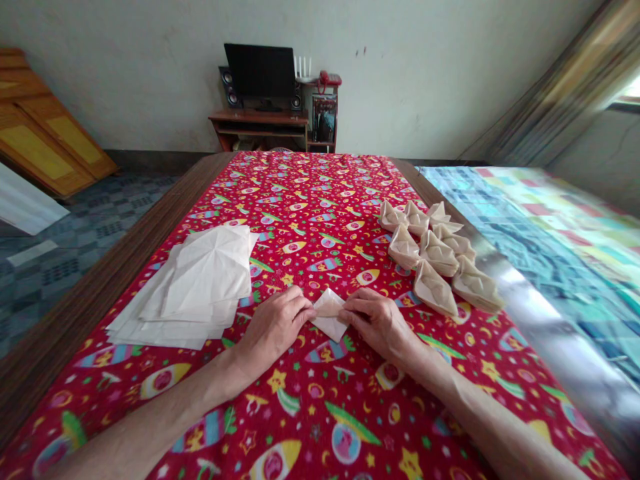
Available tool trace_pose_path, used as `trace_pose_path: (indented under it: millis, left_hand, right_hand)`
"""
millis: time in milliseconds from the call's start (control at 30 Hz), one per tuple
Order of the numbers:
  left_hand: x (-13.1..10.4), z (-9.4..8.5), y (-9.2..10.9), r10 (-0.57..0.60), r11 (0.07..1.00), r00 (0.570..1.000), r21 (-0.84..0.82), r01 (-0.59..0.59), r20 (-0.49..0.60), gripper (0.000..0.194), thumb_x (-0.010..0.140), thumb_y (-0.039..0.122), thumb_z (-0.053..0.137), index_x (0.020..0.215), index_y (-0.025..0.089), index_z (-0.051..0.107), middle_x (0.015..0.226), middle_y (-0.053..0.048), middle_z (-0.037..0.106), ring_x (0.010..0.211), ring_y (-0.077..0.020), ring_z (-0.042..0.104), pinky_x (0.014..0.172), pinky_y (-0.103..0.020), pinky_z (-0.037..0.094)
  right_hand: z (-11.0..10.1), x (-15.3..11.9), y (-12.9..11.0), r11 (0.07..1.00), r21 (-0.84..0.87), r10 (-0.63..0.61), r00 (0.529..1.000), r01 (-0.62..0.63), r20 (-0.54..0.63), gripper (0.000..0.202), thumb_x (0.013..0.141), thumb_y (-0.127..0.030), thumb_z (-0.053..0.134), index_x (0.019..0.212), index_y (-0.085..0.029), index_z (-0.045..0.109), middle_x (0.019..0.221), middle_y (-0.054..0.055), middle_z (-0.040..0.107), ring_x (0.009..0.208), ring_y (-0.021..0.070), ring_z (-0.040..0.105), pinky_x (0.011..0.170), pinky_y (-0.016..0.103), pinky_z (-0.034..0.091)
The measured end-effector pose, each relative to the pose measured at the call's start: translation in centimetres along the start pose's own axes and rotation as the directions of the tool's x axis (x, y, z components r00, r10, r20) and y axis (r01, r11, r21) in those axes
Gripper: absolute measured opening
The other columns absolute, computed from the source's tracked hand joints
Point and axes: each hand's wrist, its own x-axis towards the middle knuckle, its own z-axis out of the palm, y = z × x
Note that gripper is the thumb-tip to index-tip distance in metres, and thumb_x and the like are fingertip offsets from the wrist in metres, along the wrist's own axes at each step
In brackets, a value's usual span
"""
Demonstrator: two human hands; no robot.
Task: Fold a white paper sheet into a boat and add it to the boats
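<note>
A small diamond of folded white paper [330, 324] lies between my hands, close above or on the red cloth; I cannot tell which. My left hand [283, 319] pinches its left corner with thumb and fingers. At the opposite corner, the fingers of my right hand [376, 319] are closed on the same paper. Left of my hands is a loose stack of creased white paper sheets [207, 270]. Several folded paper boats [435, 290] stand in a cluster to the right, beyond my right hand.
A red patterned cloth [320, 227] covers most of the dark wooden table [165, 207]. A bed with a chequered sheet [540, 220] adjoins the right side. Against the far wall stand a monitor [260, 72] and a desk [260, 118]. A wooden cabinet [50, 133] is at the left.
</note>
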Motion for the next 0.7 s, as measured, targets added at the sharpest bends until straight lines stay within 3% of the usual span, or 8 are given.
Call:
trace_pose_path:
  millis: [167,433,700]
  left_hand:
    - [-0.1,-0.3,0.2,-0.037,0.999,0.999,0.024,0.037,0.019,0.016,0.090,0.026,0.053,0.077,0.018,0.059,0.080,0.000,0.057,0.077,-0.0148,0.056,0.073,-0.026,0.042]
    - [0.4,-0.8,1.2,-0.072,0.987,0.997,0.148,0.068,0.027,0.017,0.091,0.024,0.048,0.076,0.019,0.055,0.081,-0.001,0.057,0.075,-0.0179,0.054,0.071,-0.031,0.039]
    - [0.6,-0.6,1.3,-0.079,0.983,0.997,0.165,0.077,0.007,0.014,0.088,0.027,0.052,0.076,0.020,0.051,0.080,0.000,0.055,0.072,-0.0175,0.054,0.069,-0.032,0.039]
  right_hand:
    - [0.2,0.1,0.3,0.994,-0.068,0.090,0.996,-0.091,-0.024,0.020,0.090,-0.030,0.052,0.077,-0.020,0.064,0.075,0.000,0.060,0.070,0.0123,0.055,0.063,0.022,0.039]
    - [0.3,0.8,-0.7,0.898,-0.427,0.105,0.994,-0.106,-0.026,0.024,0.093,-0.032,0.047,0.077,-0.018,0.059,0.076,0.002,0.060,0.068,0.0145,0.054,0.059,0.026,0.032]
    - [0.3,1.3,-0.9,0.856,-0.506,0.119,0.993,-0.108,-0.010,0.023,0.091,-0.034,0.051,0.077,-0.018,0.058,0.075,0.002,0.060,0.069,0.0146,0.054,0.061,0.025,0.031]
